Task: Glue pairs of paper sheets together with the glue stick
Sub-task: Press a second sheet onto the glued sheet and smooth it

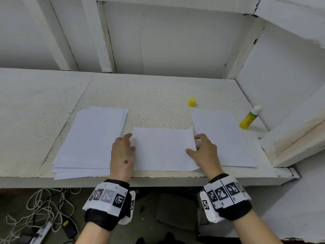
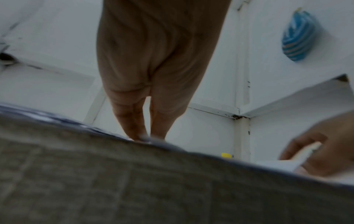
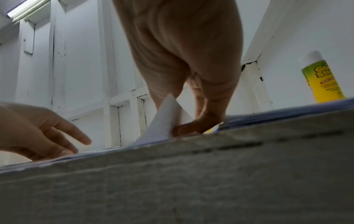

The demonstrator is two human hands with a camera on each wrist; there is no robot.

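— Grip first: what has each hand got?
— Left hand (image 1: 123,149) lies with straight fingers on the left edge of the middle sheet (image 1: 163,148), holding nothing. Right hand (image 1: 204,152) pinches that sheet's right edge, thumb on top, a corner lifted (the right wrist view shows it peaking up).
— How will it handle?
— Light, limp, easy to crease, I'd judge. Take it by an edge or corner and steady the far side.
— And around it?
— White walls and framing behind, then the pitted white worktop (image 1: 158,95). On it sit a big paper stack (image 1: 91,138) left, a thinner pile (image 1: 226,138) right, the sheet between. Beyond the pile stands the uncapped glue stick (image 1: 250,118), and smallest, its yellow cap (image 1: 191,102).
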